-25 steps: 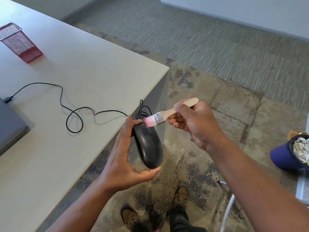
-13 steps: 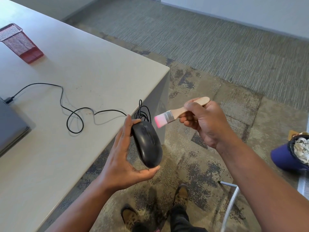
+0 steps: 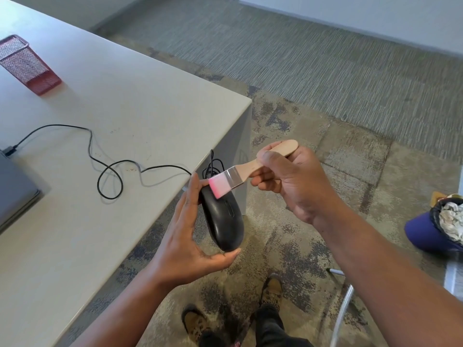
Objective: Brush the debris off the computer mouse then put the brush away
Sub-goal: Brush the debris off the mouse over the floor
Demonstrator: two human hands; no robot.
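Head view: the left hand grips the glossy black corded computer mouse off the near edge of the pale grey table, fingers along the left flank and thumb hooked under the rear end, top shell facing the camera. The right hand is clenched around the light wooden handle of the small flat brush with a metal ferrule and pink bristles. Half a second earlier the bristles were lifted clear to the right of the mouse; they have now returned and rest on the front button area, just ahead of the scroll-wheel slot. This indicates a repeated stroke cycle: contact, sweep, lift, return. The brushing stage is judged to be in progress, not complete. No debris can be resolved on the shell at this resolution. The black cable runs from the mouse nose across the table toward the grey laptop at the left edge; excess loops hang behind the mouse. A red mesh container stands at the far left of the table and is a plausible storage location for the brush, though this cannot be confirmed. A blue bin sits on the carpet at right.
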